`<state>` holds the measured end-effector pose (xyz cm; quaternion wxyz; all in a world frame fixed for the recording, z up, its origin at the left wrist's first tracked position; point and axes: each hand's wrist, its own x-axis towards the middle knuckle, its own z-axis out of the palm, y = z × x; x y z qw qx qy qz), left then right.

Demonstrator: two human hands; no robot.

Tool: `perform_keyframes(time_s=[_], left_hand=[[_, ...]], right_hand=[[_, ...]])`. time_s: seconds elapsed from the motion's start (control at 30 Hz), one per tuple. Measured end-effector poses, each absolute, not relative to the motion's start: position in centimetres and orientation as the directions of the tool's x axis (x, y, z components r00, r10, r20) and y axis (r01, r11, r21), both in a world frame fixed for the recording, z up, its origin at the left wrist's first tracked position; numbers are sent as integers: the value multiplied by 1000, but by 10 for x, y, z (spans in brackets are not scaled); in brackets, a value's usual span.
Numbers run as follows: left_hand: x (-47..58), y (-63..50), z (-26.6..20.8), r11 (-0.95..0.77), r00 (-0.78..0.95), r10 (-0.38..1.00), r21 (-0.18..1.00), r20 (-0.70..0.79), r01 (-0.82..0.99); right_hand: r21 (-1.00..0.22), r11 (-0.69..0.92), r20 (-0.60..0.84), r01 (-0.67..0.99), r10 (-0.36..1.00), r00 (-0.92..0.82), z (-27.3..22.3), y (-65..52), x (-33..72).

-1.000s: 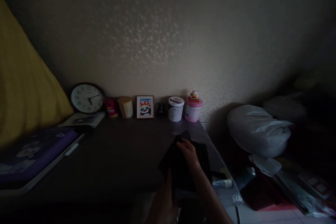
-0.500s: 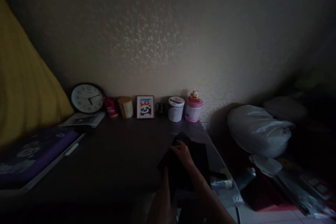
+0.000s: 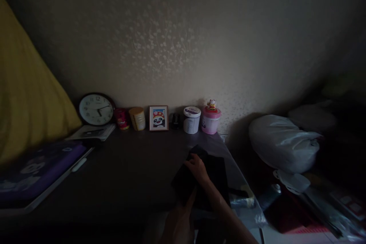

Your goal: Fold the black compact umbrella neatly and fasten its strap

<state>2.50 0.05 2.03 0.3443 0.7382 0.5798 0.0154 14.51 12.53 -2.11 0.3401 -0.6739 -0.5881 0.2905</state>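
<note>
Nearest to us, we saw our left hand [image 3: 178, 219], with one finger pointing out to a black thing [image 3: 217, 171] that looked like cloth. It was too dark to tell if the other fingers were spread or pinching. A bit farther, our right hand [image 3: 198, 167] sat on the black thing with its fingers bent and close together; we could not tell if it pinched a fold or just pressed. Maybe it was there to stop sliding. The black thing lay on the near right part of the dark table [image 3: 128, 171], perhaps because that was easy to reach. Our right arm [image 3: 220, 206] went across it and hid some of it. Just to the right we saw clear plastic [image 3: 251, 213], and past the table edge a big white bag [image 3: 281, 143]. On the left lay a purple case [image 3: 45, 169]. Far off by the wall [image 3: 228, 45], a clock [image 3: 93, 112], a picture frame [image 3: 158, 118] and a pink tub [image 3: 211, 124] stood in a row, maybe to be out of the way.
</note>
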Motion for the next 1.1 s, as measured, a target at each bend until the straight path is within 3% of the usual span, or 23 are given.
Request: perform_keyframes(time_s=[0.17, 0.3, 0.43, 0.53, 0.6, 0.83, 1.0, 1.1], left_hand=[[24, 0, 21, -92, 321, 869, 514, -377, 853], [25, 1, 21, -79, 319, 860, 513, -398, 855], [25, 1, 22, -78, 312, 866, 509, -392, 857], [25, 0, 23, -75, 299, 871, 496, -390, 865], [25, 0, 23, -72, 288, 874, 482, -392, 873], [28, -4, 23, -52, 260, 879, 463, -399, 885], [27, -3, 30, -45, 262, 874, 468, -409, 883], [28, -2, 30, -10, 233, 872, 459, -432, 888]], right_hand=[[-786, -34, 12, 618, 997, 70, -14, 123, 144], [-791, 133, 107, 597, 991, -79, -4, 108, 154], [-568, 289, 262, 770, 951, -164, -1, 88, 175], [-380, 343, 302, 859, 924, -235, -6, 81, 189], [-323, 365, 318, 873, 911, -263, -11, 85, 195], [-292, 418, 336, 860, 887, -317, -31, 131, 210], [-295, 333, 356, 895, 908, -220, -25, 140, 214], [-319, 400, 377, 859, 885, -271, -21, 129, 208]])
